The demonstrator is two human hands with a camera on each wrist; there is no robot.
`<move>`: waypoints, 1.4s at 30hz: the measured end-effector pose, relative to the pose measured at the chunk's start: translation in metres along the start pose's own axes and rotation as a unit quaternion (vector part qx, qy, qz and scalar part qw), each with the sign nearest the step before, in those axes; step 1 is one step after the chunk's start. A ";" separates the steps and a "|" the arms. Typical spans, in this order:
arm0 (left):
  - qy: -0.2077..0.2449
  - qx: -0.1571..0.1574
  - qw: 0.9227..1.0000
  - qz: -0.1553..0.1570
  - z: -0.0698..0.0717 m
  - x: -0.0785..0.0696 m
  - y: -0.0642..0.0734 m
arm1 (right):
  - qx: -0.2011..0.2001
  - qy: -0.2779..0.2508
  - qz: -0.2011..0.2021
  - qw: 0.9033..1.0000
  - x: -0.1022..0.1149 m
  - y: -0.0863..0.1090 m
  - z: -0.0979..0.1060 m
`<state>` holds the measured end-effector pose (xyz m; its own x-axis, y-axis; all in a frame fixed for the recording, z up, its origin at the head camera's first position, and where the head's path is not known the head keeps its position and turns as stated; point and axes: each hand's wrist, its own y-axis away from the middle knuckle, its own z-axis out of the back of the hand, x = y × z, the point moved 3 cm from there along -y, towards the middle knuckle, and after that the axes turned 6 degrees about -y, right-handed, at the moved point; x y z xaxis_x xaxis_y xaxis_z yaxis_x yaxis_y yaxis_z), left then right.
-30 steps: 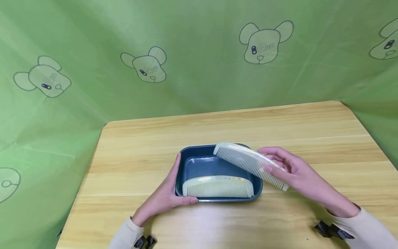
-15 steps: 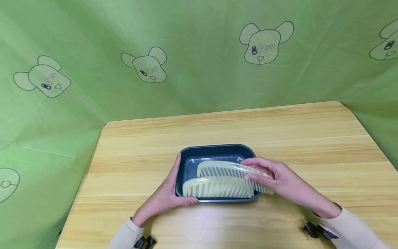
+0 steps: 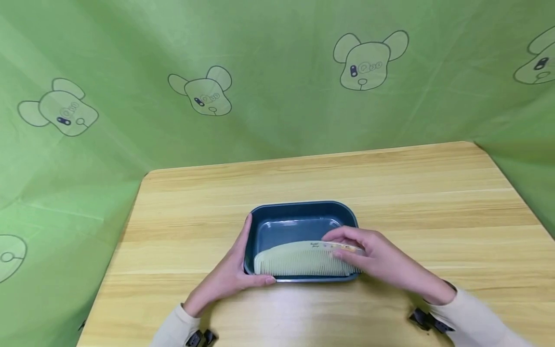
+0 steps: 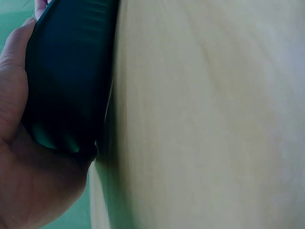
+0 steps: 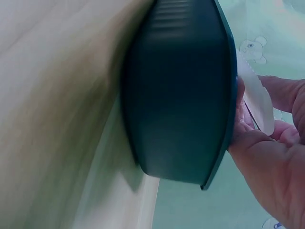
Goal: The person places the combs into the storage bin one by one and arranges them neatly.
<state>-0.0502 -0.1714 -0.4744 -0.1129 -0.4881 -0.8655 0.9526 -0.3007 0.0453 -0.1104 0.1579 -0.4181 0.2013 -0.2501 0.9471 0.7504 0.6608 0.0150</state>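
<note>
A dark blue plastic box (image 3: 303, 208) stands on the table, its outer wall (image 4: 71, 71) filling much of the left wrist view. My left hand (image 3: 230, 270) holds its left end, thumb along the front rim and fingers at the left side. My right hand (image 3: 368, 253) pinches the right end of a pale green comb (image 3: 290, 258) between thumb and fingers, at the box's right front. This comb has small print and coloured flowers along its spine, its teeth facing me. It overlaps and largely hides a second pale comb along the box's front wall. In the right wrist view, a comb end (image 5: 267, 112) shows beyond the rim.
Under the box is a light wood-grain table (image 3: 208, 197) with rounded back corners. A green cloth (image 3: 277, 115) printed with bear heads hangs behind it and at both sides. Dark wrist devices (image 3: 429, 322) sit at both sleeves.
My right hand has moved left and toward me with its comb, from above the box's right rim down over the other comb. My left hand and the box have stayed put.
</note>
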 end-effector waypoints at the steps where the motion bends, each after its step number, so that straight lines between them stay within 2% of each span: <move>1: 0.002 0.000 1.000 0.001 0.000 0.000 0.000 | 0.001 0.007 0.001 1.000 0.000 -0.001 -0.002; 6: 0.012 0.001 1.000 0.005 0.000 -0.001 0.001 | 0.000 0.024 0.013 1.000 0.001 -0.002 -0.007; 14: 0.005 0.001 1.000 0.005 0.000 -0.002 0.001 | 0.002 0.085 0.065 0.994 0.005 -0.004 -0.016; 22: 0.002 -0.001 1.000 0.009 0.001 -0.002 0.001 | -0.014 0.109 0.078 0.991 0.006 -0.008 -0.023; 28: 0.003 -0.002 1.000 0.007 0.000 0.000 0.001 | -0.010 0.123 0.088 0.988 0.005 -0.010 -0.026; 32: 0.005 -0.003 1.000 0.003 0.000 0.000 0.000 | -0.009 0.143 0.115 0.983 0.006 -0.012 -0.029; 37: 0.006 0.000 1.000 0.002 -0.001 -0.003 -0.001 | -0.025 0.196 0.147 0.969 0.006 -0.011 -0.033; 42: 0.001 -0.001 1.000 0.002 -0.001 -0.004 -0.001 | -0.014 0.239 0.120 0.963 0.005 -0.012 -0.036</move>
<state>-0.0501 -0.1687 -0.4714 -0.1074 -0.4874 -0.8666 0.9540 -0.2960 0.0483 -0.0955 0.1232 -0.4251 0.6330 -0.3949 0.6659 0.6616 0.7226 -0.2004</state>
